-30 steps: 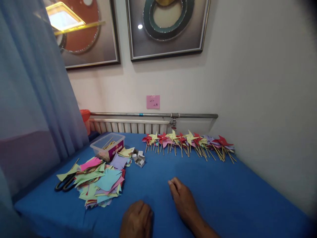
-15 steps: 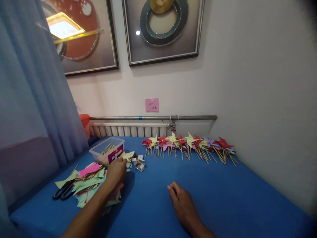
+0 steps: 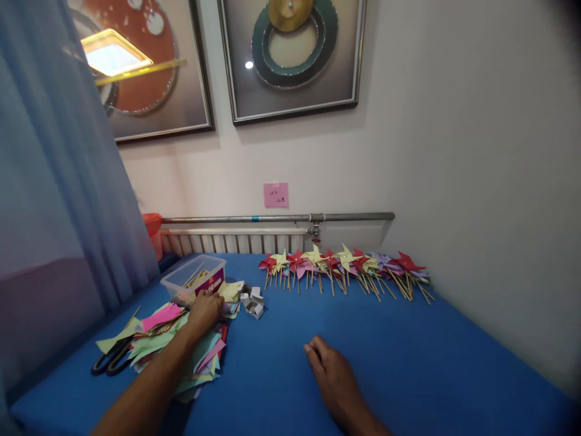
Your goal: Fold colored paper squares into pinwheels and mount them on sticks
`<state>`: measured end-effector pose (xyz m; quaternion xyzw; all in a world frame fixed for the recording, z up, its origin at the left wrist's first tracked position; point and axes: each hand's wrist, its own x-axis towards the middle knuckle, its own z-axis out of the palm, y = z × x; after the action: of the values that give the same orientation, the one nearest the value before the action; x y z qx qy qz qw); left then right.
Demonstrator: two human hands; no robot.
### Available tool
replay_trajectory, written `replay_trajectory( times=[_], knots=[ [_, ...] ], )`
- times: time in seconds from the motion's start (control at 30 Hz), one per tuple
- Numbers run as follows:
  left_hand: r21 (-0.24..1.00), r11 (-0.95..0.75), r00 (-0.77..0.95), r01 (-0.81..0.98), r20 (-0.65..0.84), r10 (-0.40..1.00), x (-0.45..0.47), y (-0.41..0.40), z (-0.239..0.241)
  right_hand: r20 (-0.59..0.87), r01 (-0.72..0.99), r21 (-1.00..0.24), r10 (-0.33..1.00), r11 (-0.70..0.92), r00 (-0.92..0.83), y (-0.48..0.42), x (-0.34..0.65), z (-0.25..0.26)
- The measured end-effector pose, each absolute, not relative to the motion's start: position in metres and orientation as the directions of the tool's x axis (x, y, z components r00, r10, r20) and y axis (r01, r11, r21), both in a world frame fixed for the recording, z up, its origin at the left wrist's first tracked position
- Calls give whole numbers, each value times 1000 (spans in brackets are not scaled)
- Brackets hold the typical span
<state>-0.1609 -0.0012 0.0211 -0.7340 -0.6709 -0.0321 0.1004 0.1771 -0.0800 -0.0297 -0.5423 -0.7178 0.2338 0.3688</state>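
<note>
Over the left-hand heap of coloured paper pieces (image 3: 158,345), my left hand (image 3: 206,310) reaches forward, its fingers bent downward beside the clear plastic box (image 3: 181,281). Its fingertips are hidden, so I cannot tell whether they grip paper. Just right of those fingers lie pale yellow paper pieces (image 3: 231,290) on a small stack. My right hand (image 3: 333,372) rests on the blue table cover (image 3: 272,387) with fingers curled in and thumb against them; no object shows in it. Thin sticks (image 3: 196,278) lie in the plastic box.
Small white cardboard boxes (image 3: 253,303) stand beside the paper stack. Several finished paper pinwheels (image 3: 345,257) on sticks lie along the back. Black-handled scissors (image 3: 111,357) are at the left, partly under paper. A blue curtain (image 3: 68,181) hangs left; a pipe (image 3: 354,216) runs along the wall.
My left hand has shifted left and slightly down, off the pale yellow pieces, which now show more. My right hand stays curled in nearly the same place. The view has moved slightly.
</note>
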Motion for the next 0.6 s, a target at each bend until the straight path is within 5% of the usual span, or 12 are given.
replay_trajectory(
  times=[0.6],
  knots=[
    [9, -13, 12, 1000, 140, 990, -160, 20, 18, 283, 616, -726, 949, 306, -139, -80, 177, -29]
  ],
)
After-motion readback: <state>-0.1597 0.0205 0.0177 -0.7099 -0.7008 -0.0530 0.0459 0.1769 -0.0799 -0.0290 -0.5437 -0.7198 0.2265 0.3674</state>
